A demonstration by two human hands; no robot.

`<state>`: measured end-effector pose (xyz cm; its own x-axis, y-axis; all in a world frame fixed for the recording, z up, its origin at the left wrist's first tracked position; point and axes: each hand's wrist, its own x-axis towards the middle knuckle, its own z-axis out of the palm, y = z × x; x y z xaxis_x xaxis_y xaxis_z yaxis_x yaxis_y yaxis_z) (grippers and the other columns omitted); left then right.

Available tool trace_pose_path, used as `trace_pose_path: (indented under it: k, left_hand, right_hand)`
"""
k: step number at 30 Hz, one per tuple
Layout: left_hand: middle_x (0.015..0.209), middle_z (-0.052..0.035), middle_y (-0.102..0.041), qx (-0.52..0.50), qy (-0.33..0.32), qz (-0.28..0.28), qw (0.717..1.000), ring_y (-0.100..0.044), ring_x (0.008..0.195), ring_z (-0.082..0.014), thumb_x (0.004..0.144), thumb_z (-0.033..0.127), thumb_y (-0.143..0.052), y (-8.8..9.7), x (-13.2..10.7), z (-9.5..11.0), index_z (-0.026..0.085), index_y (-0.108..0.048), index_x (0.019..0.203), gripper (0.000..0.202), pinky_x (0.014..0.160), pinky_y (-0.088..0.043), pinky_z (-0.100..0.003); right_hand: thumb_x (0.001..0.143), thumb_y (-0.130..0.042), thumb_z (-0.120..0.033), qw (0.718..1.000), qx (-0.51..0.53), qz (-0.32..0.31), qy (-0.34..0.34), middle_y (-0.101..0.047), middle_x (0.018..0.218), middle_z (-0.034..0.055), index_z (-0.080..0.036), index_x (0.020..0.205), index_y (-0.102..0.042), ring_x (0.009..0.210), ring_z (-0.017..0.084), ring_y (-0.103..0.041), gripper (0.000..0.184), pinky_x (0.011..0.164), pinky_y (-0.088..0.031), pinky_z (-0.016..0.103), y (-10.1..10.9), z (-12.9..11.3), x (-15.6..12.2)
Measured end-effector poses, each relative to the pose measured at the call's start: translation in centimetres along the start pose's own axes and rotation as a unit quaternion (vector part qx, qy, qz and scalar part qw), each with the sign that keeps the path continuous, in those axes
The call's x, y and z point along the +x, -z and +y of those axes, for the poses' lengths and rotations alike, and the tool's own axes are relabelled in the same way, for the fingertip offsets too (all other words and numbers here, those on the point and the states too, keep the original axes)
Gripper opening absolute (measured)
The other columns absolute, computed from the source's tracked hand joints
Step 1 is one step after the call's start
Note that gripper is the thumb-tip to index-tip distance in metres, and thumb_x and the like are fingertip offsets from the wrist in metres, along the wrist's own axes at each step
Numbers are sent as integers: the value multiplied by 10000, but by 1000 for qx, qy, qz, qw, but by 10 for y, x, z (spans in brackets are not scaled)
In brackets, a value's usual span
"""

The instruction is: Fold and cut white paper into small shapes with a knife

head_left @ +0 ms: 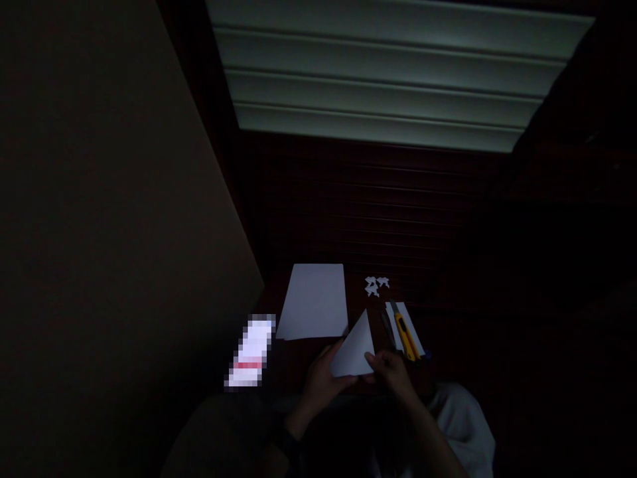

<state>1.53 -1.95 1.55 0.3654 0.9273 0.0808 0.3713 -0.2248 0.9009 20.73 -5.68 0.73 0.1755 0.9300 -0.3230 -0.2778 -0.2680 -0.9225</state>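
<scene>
A folded sheet of white paper, triangular in outline with its point upward, is held between my two hands above the dark table. My left hand grips its lower left side, the thumb along the bottom edge and the fingers behind it. At the lower right corner, my right hand pinches the paper between thumb and fingers. Just right of the paper, a yellow utility knife lies on a narrow white paper piece. Dim light hides the finer creases.
A stack or sheet of white paper lies at the table's back left. Several small folded paper pieces sit behind my hands. A bright pixelated screen-like rectangle is at the left. A wall rises on the left; a slatted panel stands behind.
</scene>
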Motion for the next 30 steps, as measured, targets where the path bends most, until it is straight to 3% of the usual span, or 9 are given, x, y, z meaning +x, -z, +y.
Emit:
trace_pose_path:
  k: [5, 11, 15, 20, 24, 30]
  left_hand:
    - [1300, -76, -523, -18, -9, -11, 1000, -505, 1154, -267, 668, 436, -727, 2, 0, 1, 253, -483, 1319, 719, 951, -418, -344]
    - [1279, -90, -552, -25, -6, 2, 1000, -508, 1161, -252, 801, 448, -588, -2, 2, -4, 230, -540, 1272, 521, 979, -387, -351]
    - [1153, -102, -640, -101, 39, 29, 994, -586, 1033, -247, 859, 495, -471, -3, 4, -8, 178, -625, 1161, 464, 896, -437, -331]
    - [817, -96, -716, -221, 158, 8, 962, -644, 761, -247, 800, 615, -480, 7, 8, -7, 87, -681, 996, 598, 672, -483, -310]
    - [811, -100, -719, -305, 208, 8, 929, -658, 753, -244, 757, 613, -554, 21, 7, 2, 84, -672, 1003, 595, 682, -488, -320]
    - [901, -118, -720, -397, 210, 3, 894, -675, 806, -237, 772, 569, -583, 32, 2, 16, 110, -628, 1101, 567, 743, -497, -341]
  right_hand:
    - [597, -763, -486, 1000, -12, 0, 18, -377, 522, -79, -193, 557, -427, 483, 96, -441, 447, 544, -525, 301, 2, 2, 1]
    - [581, -738, -548, 1000, -18, -2, 17, -495, 585, -32, -190, 547, -436, 567, 145, -523, 470, 497, -485, 264, 6, 9, 7]
    - [578, -746, -531, 1000, -15, -5, 19, -474, 581, -35, -188, 529, -429, 589, 139, -512, 469, 520, -493, 260, 5, 8, 6]
    - [593, -761, -470, 1000, -9, -14, 17, -317, 520, -78, -202, 497, -344, 505, 80, -360, 505, 569, -530, 299, 3, 7, 2]
    - [602, -748, -488, 999, -43, -13, 22, -279, 509, -85, -208, 495, -320, 484, 69, -302, 522, 543, -514, 282, 3, 6, 1]
    - [588, -723, -560, 995, -94, -5, 22, -319, 469, -80, -209, 480, -342, 459, 77, -335, 529, 498, -453, 243, 0, 5, 0]
